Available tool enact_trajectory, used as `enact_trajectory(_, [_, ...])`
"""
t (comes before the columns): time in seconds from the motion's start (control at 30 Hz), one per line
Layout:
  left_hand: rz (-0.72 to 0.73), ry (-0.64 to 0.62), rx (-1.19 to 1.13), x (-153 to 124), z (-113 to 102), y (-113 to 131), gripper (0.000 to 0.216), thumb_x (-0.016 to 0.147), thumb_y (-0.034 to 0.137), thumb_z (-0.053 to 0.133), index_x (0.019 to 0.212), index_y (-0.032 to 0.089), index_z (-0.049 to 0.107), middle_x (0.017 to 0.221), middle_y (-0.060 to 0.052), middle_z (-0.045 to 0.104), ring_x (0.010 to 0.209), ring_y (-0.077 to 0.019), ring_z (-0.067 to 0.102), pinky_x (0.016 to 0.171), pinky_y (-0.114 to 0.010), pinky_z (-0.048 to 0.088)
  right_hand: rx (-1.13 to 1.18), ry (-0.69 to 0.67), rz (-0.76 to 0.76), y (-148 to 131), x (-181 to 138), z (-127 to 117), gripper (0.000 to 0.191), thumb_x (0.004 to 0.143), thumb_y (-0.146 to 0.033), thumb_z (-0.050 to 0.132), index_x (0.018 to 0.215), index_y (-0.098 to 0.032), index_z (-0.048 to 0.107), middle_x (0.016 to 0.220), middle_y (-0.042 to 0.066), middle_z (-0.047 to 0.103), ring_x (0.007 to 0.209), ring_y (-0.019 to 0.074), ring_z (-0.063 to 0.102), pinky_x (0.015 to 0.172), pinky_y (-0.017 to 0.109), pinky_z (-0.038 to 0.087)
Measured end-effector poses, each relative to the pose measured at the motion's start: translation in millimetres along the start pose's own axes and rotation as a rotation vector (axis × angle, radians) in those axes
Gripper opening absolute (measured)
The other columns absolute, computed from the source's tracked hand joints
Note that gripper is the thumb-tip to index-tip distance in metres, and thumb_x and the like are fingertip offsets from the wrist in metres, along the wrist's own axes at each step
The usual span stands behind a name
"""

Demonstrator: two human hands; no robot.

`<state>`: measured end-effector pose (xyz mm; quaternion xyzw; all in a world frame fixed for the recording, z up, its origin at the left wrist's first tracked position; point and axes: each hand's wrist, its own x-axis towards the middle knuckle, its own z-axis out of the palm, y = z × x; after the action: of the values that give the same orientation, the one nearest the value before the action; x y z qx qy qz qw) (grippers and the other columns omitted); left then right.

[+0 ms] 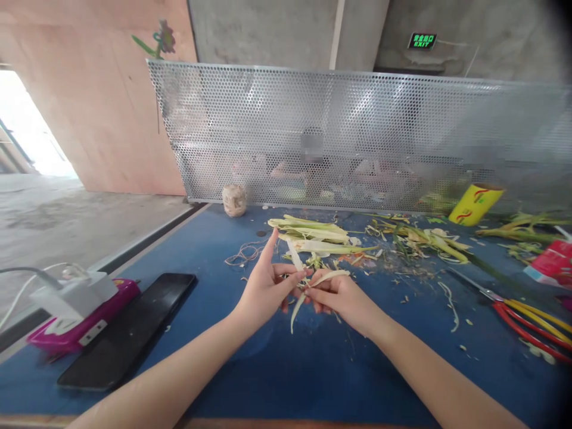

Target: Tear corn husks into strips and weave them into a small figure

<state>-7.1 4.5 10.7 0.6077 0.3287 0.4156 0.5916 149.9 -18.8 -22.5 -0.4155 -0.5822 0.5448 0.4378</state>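
Note:
Near the middle of the blue table, my left hand [266,286] pinches pale strips [295,255] between thumb and fingers, its index finger raised. The strips look like corn husk. My right hand [346,298] meets it from the other side, thumb and fingertips closed on the same strips. Three loose ends stick out of the joined spot: one up, one right, one hanging down. My fingers partly hide where they cross. Just beyond the hands lies a pile of pale green husk leaves [313,229].
A black phone [129,330] and a magenta power strip [84,322] with a white charger [74,292] lie at left. Scissors [496,298] with red handles, a yellow cylinder [476,204] and plant scraps [415,238] lie at right. A perforated metal screen [268,119] stands behind.

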Motion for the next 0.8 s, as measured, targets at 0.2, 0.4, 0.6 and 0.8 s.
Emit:
enact_trajectory(0.2, [-0.139,-0.063,-0.122,4,-2,-8,0.107,0.057,0.011,0.073,0.138,0.027,0.004,0.109,-0.017,0.057,0.054,-0.0149,0.064,0.037,-0.020,0.045,-0.028,0.040,-0.012,-3,-2,-8,0.032,0.069,-0.044,0.063,0.077,-0.016,0.053,0.058,-0.001,0.058,0.049,0.0086,0.050,0.043,0.020,0.035])
enact_trajectory(0.4, [-0.144,-0.179,-0.141,2,-2,-14,0.111,0.058,0.009,0.072,0.138,0.030,-0.003,0.095,-0.011,0.064,0.056,-0.0175,0.065,0.037,-0.017,0.040,-0.084,0.078,-0.029,-3,-3,-5,0.033,0.071,-0.048,0.059,0.078,-0.017,0.051,0.051,-0.005,0.051,0.044,0.0083,0.046,0.043,0.021,0.036])
enact_trajectory(0.6, [-0.160,-0.219,-0.145,1,-2,-15,0.112,0.062,0.006,0.068,0.135,0.034,-0.012,0.102,-0.013,0.064,0.056,-0.0156,0.065,0.038,-0.016,0.039,-0.054,0.129,-0.064,0,-3,1,0.029,0.076,-0.045,0.055,0.078,-0.017,0.051,0.050,-0.006,0.049,0.042,0.0069,0.042,0.043,0.021,0.035])
enact_trajectory(0.8, [-0.133,-0.163,-0.121,0,0,-12,0.109,0.063,0.007,0.067,0.136,0.035,-0.008,0.114,-0.016,0.058,0.055,-0.0147,0.064,0.039,-0.018,0.039,-0.002,0.118,-0.070,0,-2,-7,0.027,0.080,-0.042,0.052,0.075,-0.016,0.052,0.052,-0.004,0.051,0.043,0.0061,0.041,0.043,0.021,0.031])
